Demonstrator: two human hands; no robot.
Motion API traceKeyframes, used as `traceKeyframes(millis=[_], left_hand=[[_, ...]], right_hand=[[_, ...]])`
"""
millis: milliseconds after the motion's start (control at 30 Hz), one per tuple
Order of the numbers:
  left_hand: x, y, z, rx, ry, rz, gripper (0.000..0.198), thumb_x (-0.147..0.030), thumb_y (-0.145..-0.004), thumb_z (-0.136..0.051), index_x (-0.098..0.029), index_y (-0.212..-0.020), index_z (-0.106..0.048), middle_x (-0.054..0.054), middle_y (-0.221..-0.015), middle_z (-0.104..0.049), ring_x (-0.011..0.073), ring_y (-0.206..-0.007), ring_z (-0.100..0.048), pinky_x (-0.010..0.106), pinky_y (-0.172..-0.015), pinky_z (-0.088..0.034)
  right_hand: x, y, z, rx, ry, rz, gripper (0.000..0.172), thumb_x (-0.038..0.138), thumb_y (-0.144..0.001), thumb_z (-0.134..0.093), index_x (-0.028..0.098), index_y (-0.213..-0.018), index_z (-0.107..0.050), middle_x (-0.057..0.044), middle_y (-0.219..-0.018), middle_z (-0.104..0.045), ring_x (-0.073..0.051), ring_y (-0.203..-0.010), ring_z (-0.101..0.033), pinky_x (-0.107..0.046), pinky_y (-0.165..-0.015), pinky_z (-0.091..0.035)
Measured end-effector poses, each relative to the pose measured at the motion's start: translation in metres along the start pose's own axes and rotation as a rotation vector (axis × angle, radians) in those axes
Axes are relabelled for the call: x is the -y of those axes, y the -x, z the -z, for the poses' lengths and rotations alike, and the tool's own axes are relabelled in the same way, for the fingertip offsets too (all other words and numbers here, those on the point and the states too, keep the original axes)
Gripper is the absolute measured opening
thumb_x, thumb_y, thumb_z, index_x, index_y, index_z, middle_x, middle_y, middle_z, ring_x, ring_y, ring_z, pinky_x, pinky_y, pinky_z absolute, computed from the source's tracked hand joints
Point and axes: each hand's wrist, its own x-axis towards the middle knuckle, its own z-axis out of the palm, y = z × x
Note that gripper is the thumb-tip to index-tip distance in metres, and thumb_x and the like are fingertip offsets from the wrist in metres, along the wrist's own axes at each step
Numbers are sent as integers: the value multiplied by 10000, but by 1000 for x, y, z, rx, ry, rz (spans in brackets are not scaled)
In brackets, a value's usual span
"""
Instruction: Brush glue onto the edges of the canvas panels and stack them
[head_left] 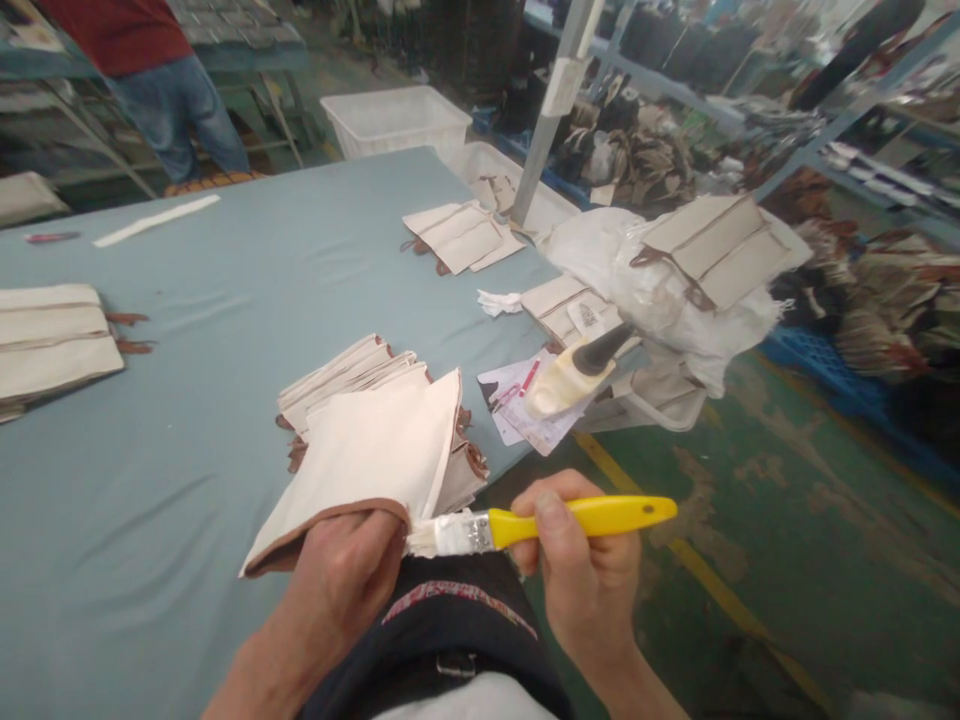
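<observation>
My left hand [341,570] has its fingers inside the brown-edged mouth of a cream fabric pouch [375,440], gripping the rim. In my right hand [577,560] is a paintbrush [585,518] with a yellow handle, pinched between thumb and fingers. Its pale bristles touch or nearly touch the pouch's corner beside my left fingers. Under and behind that pouch lies a fanned stack of similar pouches [341,375] with brown trim. The left fingertips are hidden inside the opening.
A cream container with a dark neck [559,385] stands on papers at the table's right edge. More pouches [52,340] lie at left and a pouch [465,235] at the back. White plastic bins [397,120] stand beyond the blue-green table [225,320]. A person [172,100] stands at far left.
</observation>
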Motion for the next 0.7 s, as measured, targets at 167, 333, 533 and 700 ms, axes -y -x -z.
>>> traceKeyframes(millis=[167, 333, 533, 700], left_hand=[[-9, -3, -12, 21, -56, -9, 309, -23, -979, -466, -254, -783, -525, -20, -594, -597, 186, -493, -583, 342, -546, -361], [-18, -6, -25, 20, -120, -16, 302, -33, -985, -469, -243, -789, -563, -6, -596, -621, 196, -494, -604, 345, -550, -382], [-34, -21, -30, 33, -187, -28, 342, -19, -962, -451, -252, -726, -534, 2, -540, -623, 179, -411, -563, 335, -485, -361], [-42, -27, -32, 29, -198, 1, 371, -21, -944, -450, -269, -670, -494, -4, -491, -592, 177, -387, -558, 317, -465, -379]], right_hand=[[-3, -21, 16, -23, 49, 39, 286, 340, -1027, -649, 203, -784, -714, 56, -489, -622, -93, -389, -568, -161, -405, -444], [-2, -40, 33, -119, 77, 124, 252, 284, -1004, -625, 212, -778, -711, 76, -495, -607, -88, -384, -568, -162, -408, -452], [-13, -51, 41, -40, 232, 208, 216, 265, -966, -624, 205, -776, -709, 66, -520, -603, -99, -426, -580, -191, -446, -457], [-12, -34, 46, 72, 211, 154, 205, 235, -979, -599, 213, -795, -686, 73, -533, -585, -93, -432, -568, -183, -449, -456]])
